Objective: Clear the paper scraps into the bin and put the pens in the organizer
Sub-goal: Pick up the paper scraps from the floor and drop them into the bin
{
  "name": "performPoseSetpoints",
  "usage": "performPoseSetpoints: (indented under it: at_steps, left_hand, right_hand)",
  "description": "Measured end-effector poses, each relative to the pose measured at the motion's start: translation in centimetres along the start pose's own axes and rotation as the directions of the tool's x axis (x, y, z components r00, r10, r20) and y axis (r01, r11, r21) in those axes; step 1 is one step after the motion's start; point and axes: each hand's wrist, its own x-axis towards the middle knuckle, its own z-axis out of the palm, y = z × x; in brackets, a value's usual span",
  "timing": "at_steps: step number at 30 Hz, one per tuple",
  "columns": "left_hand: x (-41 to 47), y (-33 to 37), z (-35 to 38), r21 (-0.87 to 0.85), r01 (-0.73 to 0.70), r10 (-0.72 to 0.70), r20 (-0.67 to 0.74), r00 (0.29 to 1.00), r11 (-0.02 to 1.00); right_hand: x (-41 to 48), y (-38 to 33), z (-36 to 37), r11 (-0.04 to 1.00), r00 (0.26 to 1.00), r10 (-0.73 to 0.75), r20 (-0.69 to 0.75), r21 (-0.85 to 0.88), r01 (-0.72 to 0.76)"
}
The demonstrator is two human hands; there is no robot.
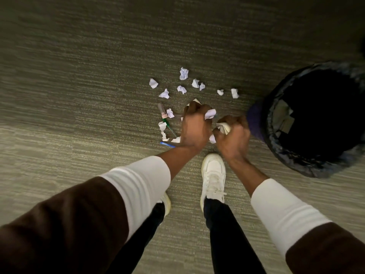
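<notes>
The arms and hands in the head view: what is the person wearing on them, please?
Both hands, the left hand and the right hand, are bare: no gloves, rings or watch can be seen. Each forearm has a smooth white long sleeve that ends above the wrist. Over it, higher up the arm, lies a dark brown outer sleeve. The right arm shows the same two layers.

Loose paper scraps (184, 73): about twelve. Pens (163, 112): two. Bin (318, 119): one.
</notes>
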Motion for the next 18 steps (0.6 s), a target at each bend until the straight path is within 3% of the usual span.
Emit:
performPoseSetpoints:
  at_steps: [6, 9, 12, 18]
  left_hand:
    - [-1.7, 8.0, 0.0, -0.162, -0.030, 0.031, 0.007, 0.999, 0.986]
    - [-2.1, 11.7, 0.9, -0.232, -0.060, 0.064, 0.009, 0.998, 0.971]
    - [-2.1, 14.3, 2.0, -0.256, -0.091, 0.114, 0.075, 0.991, 0.962]
    - [-1.2, 17.4, 4.9, -0.236, 0.021, 0.032, 0.220, 0.975, 0.971]
  right_hand:
    - [-2.8, 1.6, -8.3, 0.982, 0.974, 0.134, -0.181, 0.159, -0.106]
    - [-2.7, 3.5, -12.0, 0.986, 0.957, 0.136, -0.256, 0.128, -0.106]
    - [-1.6, 6.2, -14.3, 0.972, 0.941, 0.229, -0.251, 0.104, -0.209]
    - [1.5, 10.6, -16.1, 0.836, 0.826, 0.539, -0.165, 0.229, -0.499]
